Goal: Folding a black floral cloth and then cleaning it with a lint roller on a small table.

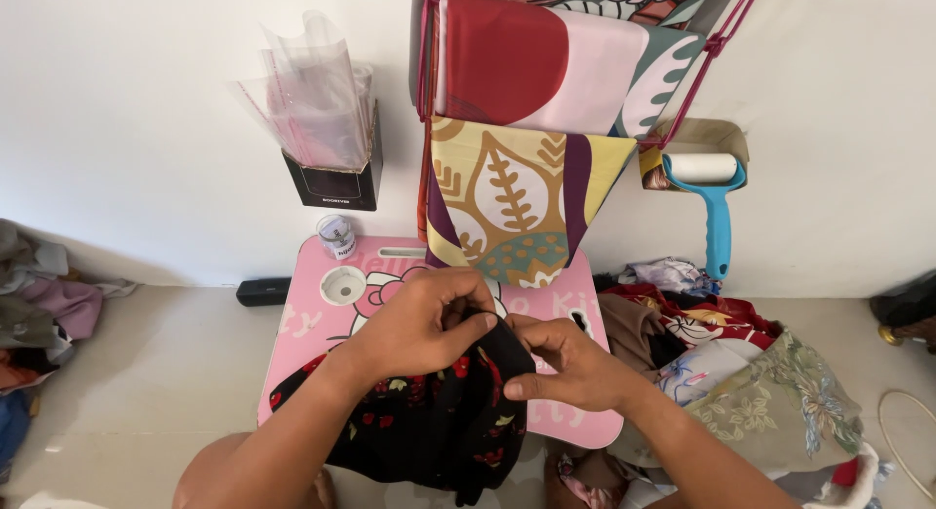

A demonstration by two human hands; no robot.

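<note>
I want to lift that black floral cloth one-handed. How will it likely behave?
Probably floppy: the black cloth bunches between the left hand and right hand and drapes over the pink table edge. Likely light, since fingertips alone hold it. It may slip off as it hangs.

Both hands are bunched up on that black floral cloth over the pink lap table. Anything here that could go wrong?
Possibly two things. The black floral cloth hangs over the near edge of the pink lap table, gripped only at its top by the left hand and right hand; it could slide off if released. The small clear jar stands at the table's far edge, so a swing of the cloth might tip it.
</note>
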